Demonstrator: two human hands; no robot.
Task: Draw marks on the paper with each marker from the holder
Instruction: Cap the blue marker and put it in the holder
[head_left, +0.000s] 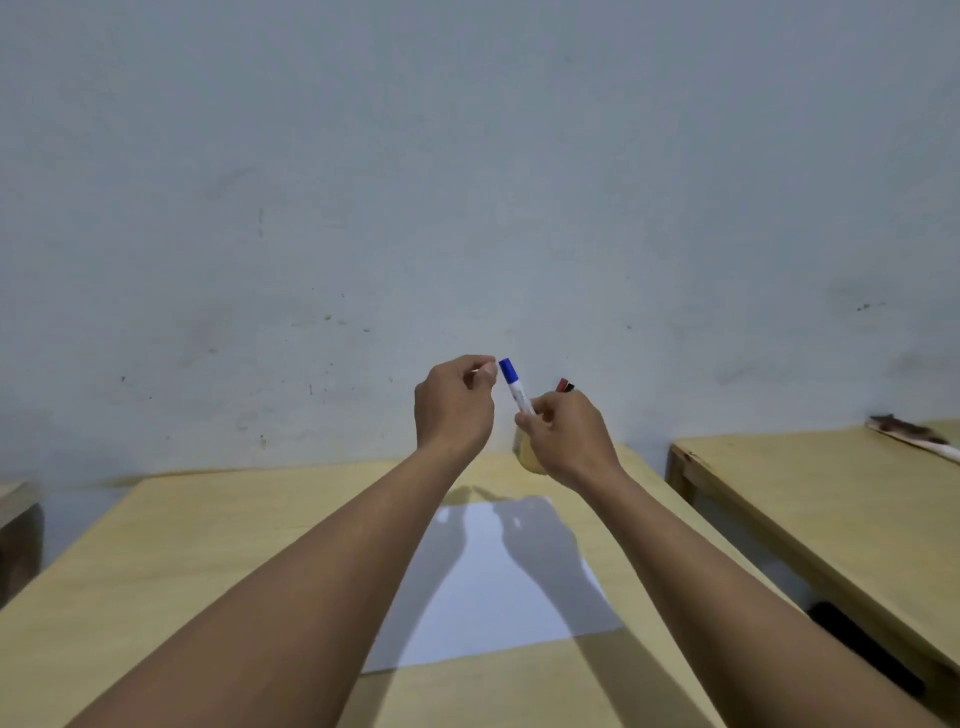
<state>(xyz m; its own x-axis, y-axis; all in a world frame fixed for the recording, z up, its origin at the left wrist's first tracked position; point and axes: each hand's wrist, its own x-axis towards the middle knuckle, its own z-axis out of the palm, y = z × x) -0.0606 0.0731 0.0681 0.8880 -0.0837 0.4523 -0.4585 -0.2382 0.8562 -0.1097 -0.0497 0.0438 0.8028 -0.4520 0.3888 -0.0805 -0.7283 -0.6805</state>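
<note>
Marker (516, 388) w/ blue cap is up in the air over the far edge of the worktop (208, 545), pinched by its white barrel in my right hand (566, 436), cap end tilted up and to the left. Left hand (454, 405) sits just beside the cap, fingers curled narrow, thumb and forefinger almost on it; can't tell if they touch yet. I judge this as the uncapping step for the first marker. Next move calls for a firm pinch on the cap and a straight pull, then bringing the tip down to the paper (498, 587), which lies flat and blank below my forearms. Holder (527, 457) stands behind the right hand, mostly hidden, w/ a red and a dark cap (565, 385) poking out above the knuckles.
</note>
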